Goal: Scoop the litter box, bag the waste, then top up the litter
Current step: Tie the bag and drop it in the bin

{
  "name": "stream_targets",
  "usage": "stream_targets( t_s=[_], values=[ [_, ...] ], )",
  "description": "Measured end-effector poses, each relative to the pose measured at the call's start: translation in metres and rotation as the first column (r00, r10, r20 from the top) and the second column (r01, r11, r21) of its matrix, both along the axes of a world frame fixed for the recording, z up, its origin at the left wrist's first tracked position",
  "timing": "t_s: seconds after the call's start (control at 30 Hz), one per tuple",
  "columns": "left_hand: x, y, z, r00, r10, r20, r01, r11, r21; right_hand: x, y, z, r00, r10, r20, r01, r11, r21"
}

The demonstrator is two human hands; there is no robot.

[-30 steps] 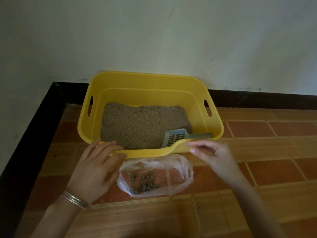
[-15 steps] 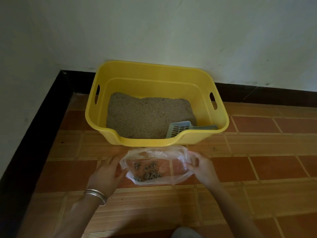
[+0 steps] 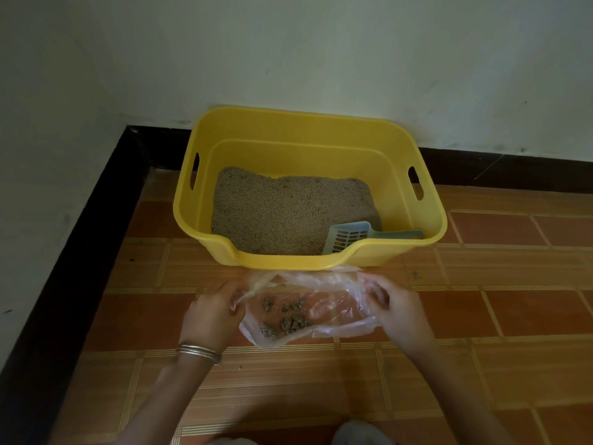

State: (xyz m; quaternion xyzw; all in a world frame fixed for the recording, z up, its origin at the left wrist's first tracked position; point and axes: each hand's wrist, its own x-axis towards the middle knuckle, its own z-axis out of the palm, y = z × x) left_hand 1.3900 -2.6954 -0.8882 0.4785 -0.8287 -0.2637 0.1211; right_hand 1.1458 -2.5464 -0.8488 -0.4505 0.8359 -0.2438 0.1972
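Hands: left hand (image 3: 214,311) and right hand (image 3: 396,305) pinch opposite edges of a clear plastic bag (image 3: 324,313).
Bag: holds waste clumps (image 3: 285,317), on tiled floor (image 3: 481,316).
Litter box (image 3: 321,261): yellow, blue scoop (image 3: 349,236) resting on litter (image 3: 282,213).

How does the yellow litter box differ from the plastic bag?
The litter box is opaque yellow; the plastic bag is clear and crumpled. The box holds litter and a scoop; the bag, a few clumps. The left hand and right hand grip only the bag.
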Motion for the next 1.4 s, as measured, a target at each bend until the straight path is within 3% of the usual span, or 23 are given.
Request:
stream_targets(
  t_s=[0.27, 0.43, 0.57, 0.67, 0.77, 0.9, 1.03, 1.1, 1.2, 1.3, 1.4],
  values=[
    [0.004, 0.006, 0.04, 0.988, 0.002, -0.153, -0.03, 0.983, -0.179, 0.007, -0.003, 0.038, 0.994, 0.052, -0.094, -0.072, 0.972, -0.224],
    [-0.003, 0.009, 0.067, 0.958, -0.042, -0.284, -0.002, 0.988, -0.153, 0.01, -0.011, 0.058, 0.985, 0.097, -0.145, -0.141, 0.932, -0.334],
    [-0.006, 0.013, 0.08, 0.957, -0.105, -0.27, 0.083, 0.992, -0.092, 0.013, -0.011, 0.061, 0.986, 0.085, -0.141, -0.129, 0.931, -0.341],
    [-0.004, 0.013, 0.082, 0.964, -0.128, -0.234, 0.123, 0.992, -0.034, 0.01, -0.007, 0.057, 0.989, 0.035, -0.141, -0.071, 0.963, -0.261],
    [-0.002, 0.012, 0.08, 0.978, -0.114, -0.173, 0.123, 0.992, 0.038, 0.004, -0.002, 0.049, 0.992, 0.026, -0.121, -0.028, 1.0, -0.008],
    [0.005, 0.012, 0.079, 0.989, -0.131, -0.07, 0.14, 0.981, 0.134, 0.005, 0.008, 0.044, 0.989, 0.077, -0.13, -0.037, 0.959, 0.283],
    [0.016, 0.011, 0.082, 0.985, -0.174, 0.017, 0.168, 0.966, 0.195, 0.01, 0.017, 0.053, 0.987, 0.092, -0.128, -0.043, 0.938, 0.345],
    [0.02, 0.008, 0.087, 0.987, -0.158, -0.011, 0.158, 0.969, 0.189, 0.01, 0.019, 0.062, 0.977, 0.099, -0.191, -0.028, 0.939, 0.342],
    [0.021, 0.005, 0.098, 0.983, -0.136, -0.124, 0.151, 0.981, 0.119, 0.01, 0.018, 0.074, 0.945, 0.096, -0.312, -0.021, 0.972, 0.236],
    [0.016, 0.003, 0.112, 0.954, -0.149, -0.26, 0.155, 0.988, 0.004, 0.01, 0.014, 0.084, 0.936, 0.027, -0.351, -0.046, 0.998, -0.047],
    [0.008, 0.005, 0.126, 0.905, -0.172, -0.388, 0.158, 0.985, -0.07, 0.012, 0.005, 0.097, 0.932, 0.012, -0.363, -0.133, 0.941, -0.31]
  ],
)
